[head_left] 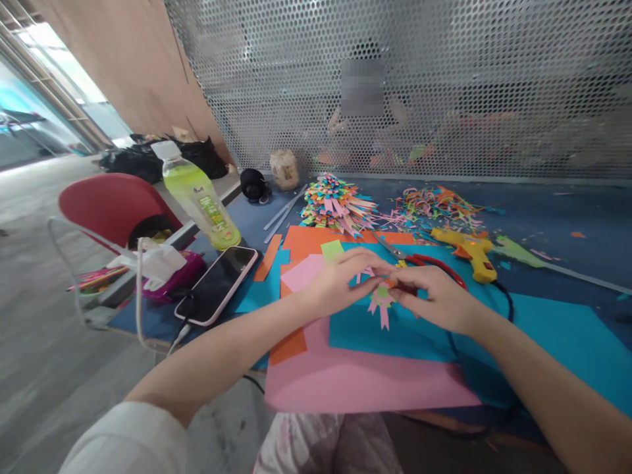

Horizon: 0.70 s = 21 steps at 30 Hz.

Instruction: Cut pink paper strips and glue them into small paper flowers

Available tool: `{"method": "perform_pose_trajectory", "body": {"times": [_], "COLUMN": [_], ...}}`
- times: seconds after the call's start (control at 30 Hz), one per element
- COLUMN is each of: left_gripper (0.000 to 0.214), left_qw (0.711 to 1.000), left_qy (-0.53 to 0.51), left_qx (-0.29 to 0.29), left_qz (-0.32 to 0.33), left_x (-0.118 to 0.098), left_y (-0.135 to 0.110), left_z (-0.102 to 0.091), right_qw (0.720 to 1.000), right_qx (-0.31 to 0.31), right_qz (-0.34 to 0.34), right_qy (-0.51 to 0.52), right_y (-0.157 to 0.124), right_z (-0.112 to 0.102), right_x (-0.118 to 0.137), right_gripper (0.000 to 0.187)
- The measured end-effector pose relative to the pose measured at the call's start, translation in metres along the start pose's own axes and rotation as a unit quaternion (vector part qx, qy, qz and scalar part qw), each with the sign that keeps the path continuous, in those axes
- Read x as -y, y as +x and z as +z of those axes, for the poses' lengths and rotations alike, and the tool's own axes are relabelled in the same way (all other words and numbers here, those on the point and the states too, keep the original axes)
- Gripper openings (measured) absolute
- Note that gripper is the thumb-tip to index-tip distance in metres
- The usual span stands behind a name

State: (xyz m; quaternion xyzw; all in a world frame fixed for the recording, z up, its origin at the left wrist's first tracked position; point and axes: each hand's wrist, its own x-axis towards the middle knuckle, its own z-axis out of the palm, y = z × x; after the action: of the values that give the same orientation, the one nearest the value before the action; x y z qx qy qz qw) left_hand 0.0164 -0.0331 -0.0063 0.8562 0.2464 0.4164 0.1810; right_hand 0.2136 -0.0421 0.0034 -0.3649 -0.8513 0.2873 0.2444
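Pink rosette: A small fork-tailed paper rosette with a green centre is held up between both hands, above a blue sheet at the front of the worktable.
Left hand: The left hand reaches in palm down, index finger and thumb closed on the rosette's upper edge, probably to steady it.
Right hand: The right hand meets it from the other side, fingertips pinched on the same small piece; a two-sided hold likely keeps such light paper from twisting.
Coloured paper: The blue sheet overlaps a pink sheet, with an orange sheet beyond, perhaps layered to keep stock close.
Scissors: Red-handled scissors lie just behind the right hand, handles toward it, seemingly for an easy pick-up.
Glue gun: A yellow glue gun rests on its side farther right, its position perhaps set by its black cord.
Paper cone: A layered cone of fork-ended strips stands toward the perforated metal panel, apparently away from the working hands.
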Motion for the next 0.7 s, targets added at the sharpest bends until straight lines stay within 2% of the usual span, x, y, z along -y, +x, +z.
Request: {"method": "perform_pose_trajectory", "body": {"times": [0.27,0.4,0.5,0.7], "left_gripper": [0.014,0.014,0.014,0.012], "left_qw": [0.997,0.992,0.991,0.985], "left_qy": [0.015,0.017,0.003,-0.046], "left_qx": [-0.054,-0.09,-0.077,-0.001], "left_qz": [-0.056,-0.086,-0.108,-0.168], "left_x": [0.003,0.007,0.009,0.005], "left_y": [0.001,0.003,0.005,0.004], "left_z": [-0.001,-0.004,-0.003,0.0], "right_qw": [0.999,0.998,0.992,0.978], "right_qx": [0.009,-0.016,-0.044,-0.113], "right_qz": [0.033,0.041,0.062,0.054], "right_qy": [0.025,0.051,0.097,0.167], "right_y": [-0.001,-0.001,-0.002,-0.003], "right_z": [-0.003,-0.007,-0.009,-0.01], "right_x": [-0.001,-0.002,-0.004,-0.009], "right_gripper": [0.017,0.019,0.019,0.022]}}
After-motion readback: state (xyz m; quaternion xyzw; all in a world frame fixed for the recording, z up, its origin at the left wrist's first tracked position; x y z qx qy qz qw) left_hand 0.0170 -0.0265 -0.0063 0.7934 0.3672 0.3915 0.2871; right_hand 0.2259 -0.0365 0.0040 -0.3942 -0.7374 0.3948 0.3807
